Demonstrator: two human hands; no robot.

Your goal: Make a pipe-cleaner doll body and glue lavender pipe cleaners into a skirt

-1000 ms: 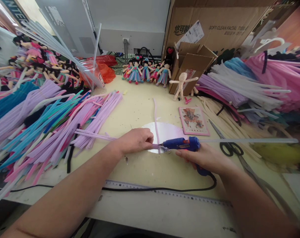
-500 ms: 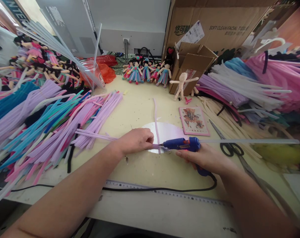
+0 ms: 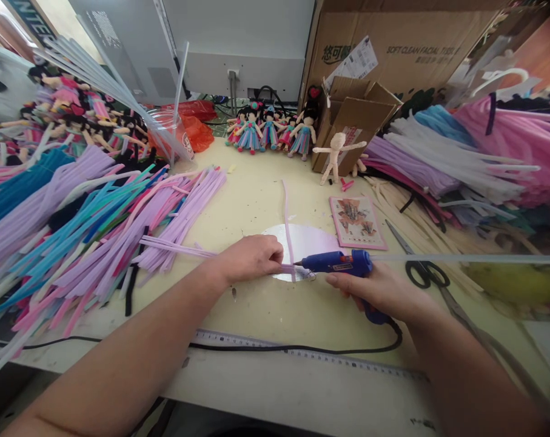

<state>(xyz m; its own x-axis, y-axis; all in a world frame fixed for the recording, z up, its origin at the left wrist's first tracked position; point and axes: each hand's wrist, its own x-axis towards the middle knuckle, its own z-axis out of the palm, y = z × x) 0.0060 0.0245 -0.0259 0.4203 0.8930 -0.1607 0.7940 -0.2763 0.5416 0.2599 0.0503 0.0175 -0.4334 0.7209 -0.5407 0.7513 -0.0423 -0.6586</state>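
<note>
Left hand [image 3: 254, 258]: fingers pinching purple stems [image 3: 179, 246] over silvery disc [image 3: 313, 238]. Right hand [image 3: 379, 288] gripping blue glue gun [image 3: 338, 263], nozzle near upright-running purple strip [image 3: 288, 224] crossing disc. Scissors [image 3: 427, 273] right of patterned card [image 3: 358, 223]. Small dolls [image 3: 269, 130] at back of bench [image 3: 256, 203], beside open carton [image 3: 356, 115].

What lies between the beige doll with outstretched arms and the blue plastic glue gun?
A pink-edged square picture card lies between the doll and the glue gun, with a small pink piece near the doll's feet; the head view shows this.
</note>
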